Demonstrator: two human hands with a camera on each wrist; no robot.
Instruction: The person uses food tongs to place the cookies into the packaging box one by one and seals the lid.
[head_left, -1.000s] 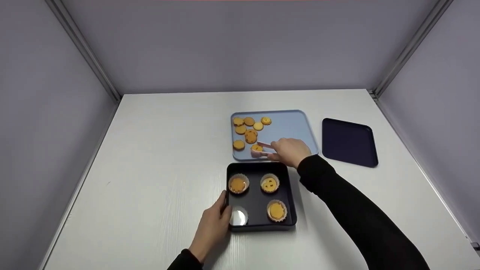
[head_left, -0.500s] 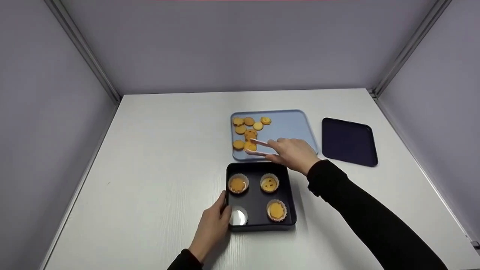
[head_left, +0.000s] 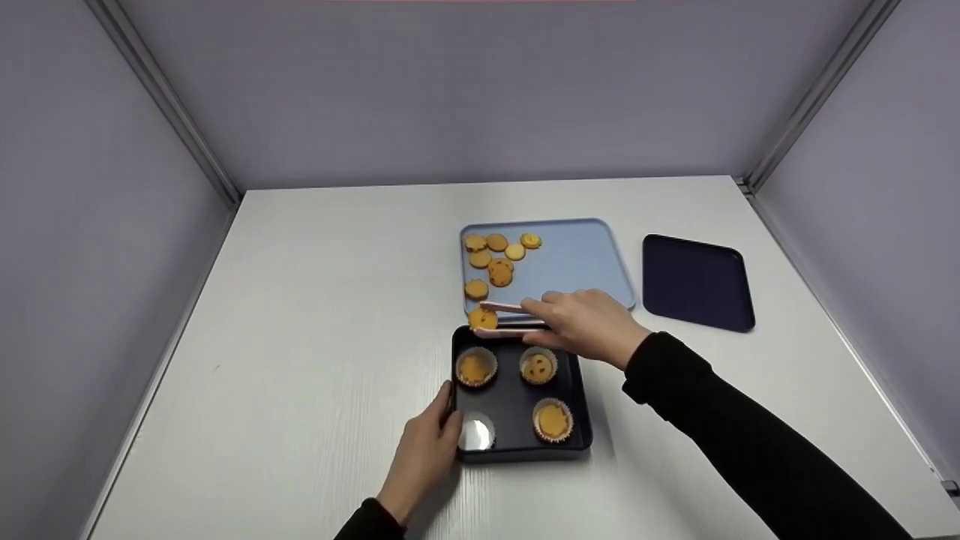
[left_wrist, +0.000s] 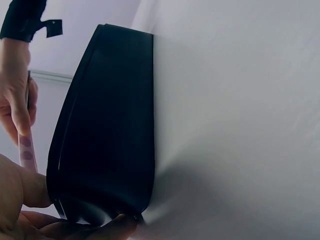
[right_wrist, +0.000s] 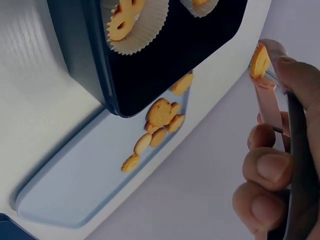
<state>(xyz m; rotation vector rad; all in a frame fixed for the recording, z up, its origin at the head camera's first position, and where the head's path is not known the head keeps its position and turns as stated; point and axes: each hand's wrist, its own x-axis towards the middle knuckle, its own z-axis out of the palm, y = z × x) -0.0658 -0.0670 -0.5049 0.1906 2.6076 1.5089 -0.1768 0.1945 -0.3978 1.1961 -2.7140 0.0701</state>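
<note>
Cookie is hovering between the tips of pink tongs, above the far left corner of a dark baking pan. The right hand is curling round the tongs. The left hand is gripping the pan's left wall between thumb and fingers. Inside, three fluted paper cups are holding cookies. More cookies are lying on the light-blue tray beyond; a navy tray is sitting to its right.
</note>
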